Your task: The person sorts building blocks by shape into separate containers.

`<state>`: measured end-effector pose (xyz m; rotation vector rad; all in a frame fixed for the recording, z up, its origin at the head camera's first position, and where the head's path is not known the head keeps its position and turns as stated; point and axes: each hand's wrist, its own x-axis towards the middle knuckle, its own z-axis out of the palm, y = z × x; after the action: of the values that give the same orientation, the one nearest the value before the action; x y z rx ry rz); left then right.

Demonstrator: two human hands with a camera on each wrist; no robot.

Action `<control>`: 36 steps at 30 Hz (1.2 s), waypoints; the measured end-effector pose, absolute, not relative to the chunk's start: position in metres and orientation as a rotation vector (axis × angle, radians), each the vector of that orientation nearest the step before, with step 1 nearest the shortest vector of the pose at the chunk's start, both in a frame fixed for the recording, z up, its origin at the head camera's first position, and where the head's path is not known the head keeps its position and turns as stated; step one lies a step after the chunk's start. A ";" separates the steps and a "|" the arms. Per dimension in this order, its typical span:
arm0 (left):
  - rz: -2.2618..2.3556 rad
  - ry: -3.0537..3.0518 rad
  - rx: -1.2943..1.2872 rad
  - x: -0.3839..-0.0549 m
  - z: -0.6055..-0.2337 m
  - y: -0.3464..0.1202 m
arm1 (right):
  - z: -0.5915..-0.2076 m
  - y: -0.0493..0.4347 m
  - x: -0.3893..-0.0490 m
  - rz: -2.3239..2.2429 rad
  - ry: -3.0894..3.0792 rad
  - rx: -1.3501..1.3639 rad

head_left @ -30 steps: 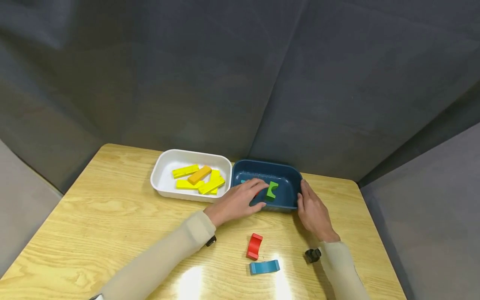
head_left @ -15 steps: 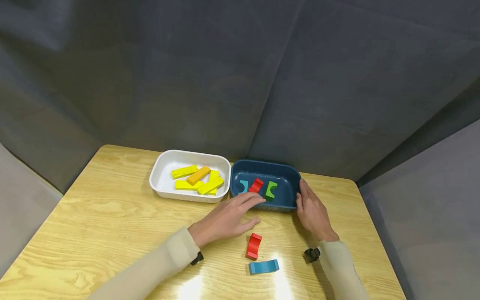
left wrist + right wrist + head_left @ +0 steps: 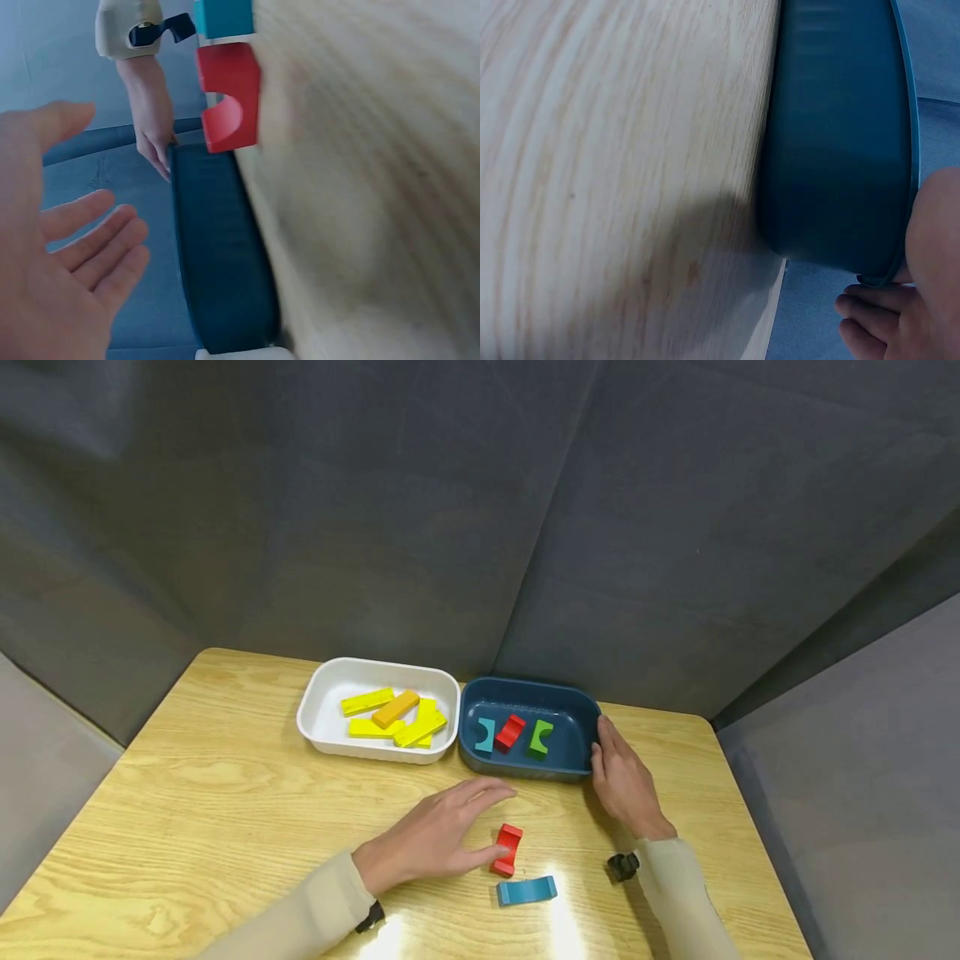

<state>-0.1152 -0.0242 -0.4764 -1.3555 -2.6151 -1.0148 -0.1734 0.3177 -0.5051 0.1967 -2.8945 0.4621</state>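
Observation:
In the head view, my left hand is above the table with thumb and fingers spread apart, holding nothing. Its thumb overlaps a red arch block, and a blue arch block lies just nearer. The left wrist view shows the hand's palm beside the red block. My right hand holds the right end of a dark blue box, thumb at the rim and fingers along the outer wall. Inside the box are a light blue block, a red one and a green one.
A white box stands against the blue box's left side. Several yellow blocks and an orange block lie in it. Behind the wooden table hangs a dark curtain.
My left hand has withdrawn from over the blue box toward the front left, bringing the blocks inside into view, and is now at the loose red block. The right hand stays put.

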 end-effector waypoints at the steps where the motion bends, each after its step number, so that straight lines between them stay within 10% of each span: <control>1: -0.998 -2.641 -1.355 -0.114 -0.478 -0.025 | -0.505 0.318 -0.174 0.460 -2.891 0.197; 36: -0.813 -2.862 -1.443 -0.115 -0.510 -0.020 | -0.505 0.317 -0.172 0.465 -2.877 0.203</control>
<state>-0.1145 -0.0204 -0.5098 -1.4425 -2.8621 -0.8127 -0.1717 0.3169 -0.5048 0.2026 -2.8775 0.4649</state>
